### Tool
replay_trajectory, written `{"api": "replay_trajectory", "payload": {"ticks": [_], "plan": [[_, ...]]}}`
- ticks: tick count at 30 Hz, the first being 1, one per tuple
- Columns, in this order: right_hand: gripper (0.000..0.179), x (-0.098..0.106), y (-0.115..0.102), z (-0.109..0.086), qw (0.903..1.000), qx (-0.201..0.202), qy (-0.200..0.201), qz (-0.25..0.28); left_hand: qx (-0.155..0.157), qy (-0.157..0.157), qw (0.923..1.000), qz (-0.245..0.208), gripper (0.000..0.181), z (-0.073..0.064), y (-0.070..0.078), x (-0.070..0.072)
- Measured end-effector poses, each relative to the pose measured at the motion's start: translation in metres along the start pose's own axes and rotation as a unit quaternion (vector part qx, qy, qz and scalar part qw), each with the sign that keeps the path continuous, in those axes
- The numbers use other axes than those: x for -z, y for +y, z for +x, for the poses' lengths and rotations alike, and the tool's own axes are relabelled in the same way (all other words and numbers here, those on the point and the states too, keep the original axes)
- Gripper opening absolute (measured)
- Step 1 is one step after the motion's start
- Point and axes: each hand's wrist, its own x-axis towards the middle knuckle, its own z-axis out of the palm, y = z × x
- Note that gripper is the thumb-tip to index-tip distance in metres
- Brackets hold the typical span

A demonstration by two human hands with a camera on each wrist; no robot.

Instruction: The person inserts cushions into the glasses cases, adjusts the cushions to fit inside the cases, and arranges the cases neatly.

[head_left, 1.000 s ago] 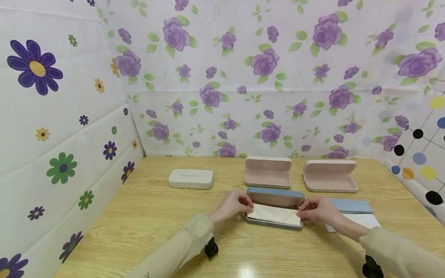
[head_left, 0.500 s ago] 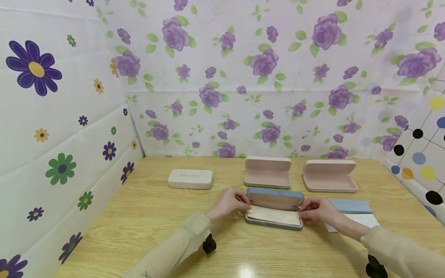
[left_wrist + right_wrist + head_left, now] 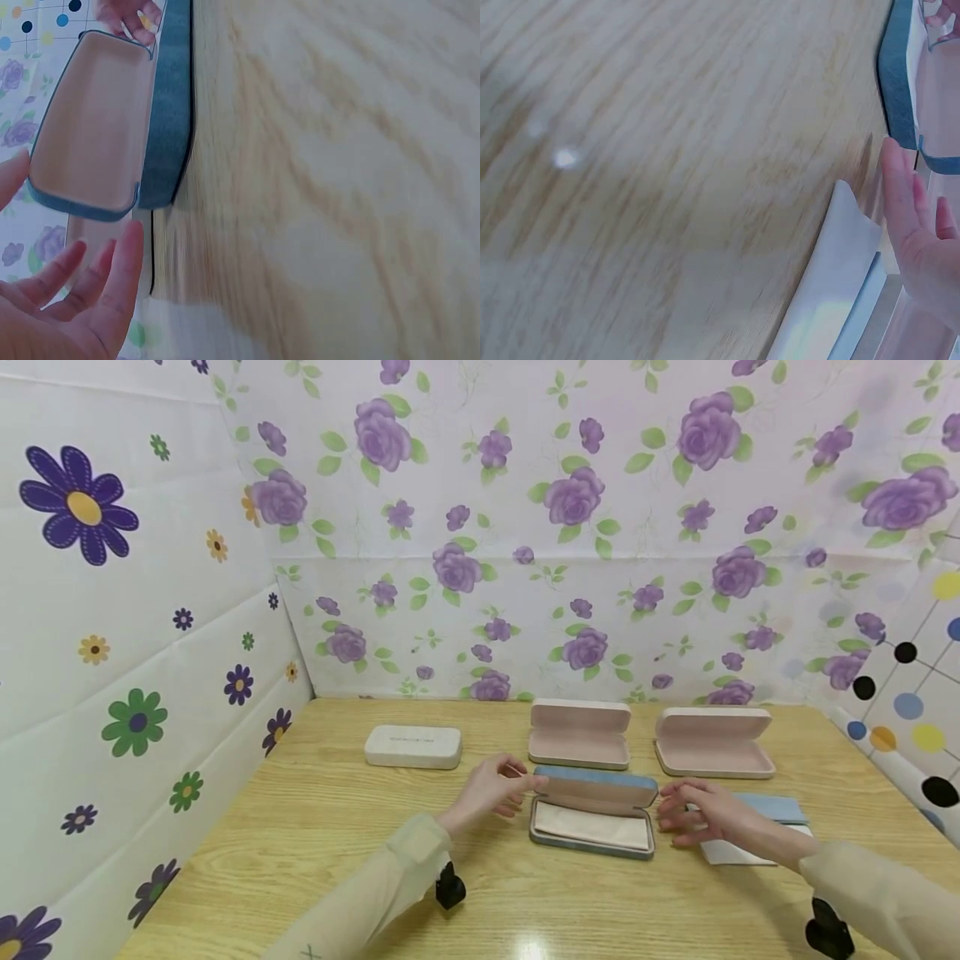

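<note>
A blue glasses case [image 3: 597, 794] with a pinkish lining stands with its lid raised in front of me. Folded inside its base lies a cream cloth [image 3: 590, 827]. My left hand [image 3: 491, 793] is at the case's left end, thumb by the lid's edge and the other fingers loosely spread, as the left wrist view shows the hand [image 3: 82, 307] too. Just off the right end is my right hand [image 3: 708, 814], its fingers relaxed and holding nothing. In the right wrist view, fingertips of that hand [image 3: 922, 247] are close to the case's corner.
Two open white cases with pink linings, one at the back middle [image 3: 579, 745] and one at the back right [image 3: 712, 754], stand behind. A closed white case [image 3: 413, 747] lies at back left. A light blue and white folded cloth [image 3: 780, 808] lies under and beyond my right hand.
Both hands have let go of the cream cloth, which now lies in the case. My left hand has risen to the lid's left edge; my right hand has drawn slightly right and opened.
</note>
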Motion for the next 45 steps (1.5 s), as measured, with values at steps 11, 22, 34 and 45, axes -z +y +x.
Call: {"api": "replay_trajectory", "payload": {"ticks": [11, 22, 34, 45], "plan": [[0.059, -0.020, -0.003, 0.007, 0.9967, -0.023, 0.061, -0.049, 0.009, 0.014, 0.9996, -0.023, 0.056, 0.003, -0.003, -0.016], [0.060, -0.028, -0.002, 0.013, 0.9913, -0.019, 0.086, -0.098, -0.008, 0.019, 0.9997, -0.015, 0.053, 0.005, -0.005, -0.025], [0.064, -0.029, 0.003, 0.014, 0.9887, -0.007, 0.098, -0.114, 0.007, 0.004, 0.9995, -0.031, 0.049, 0.007, -0.001, -0.025], [0.055, -0.026, 0.000, 0.016, 0.9911, 0.015, 0.075, -0.109, 0.014, -0.017, 0.9989, -0.041, 0.044, 0.010, 0.002, -0.021]]}}
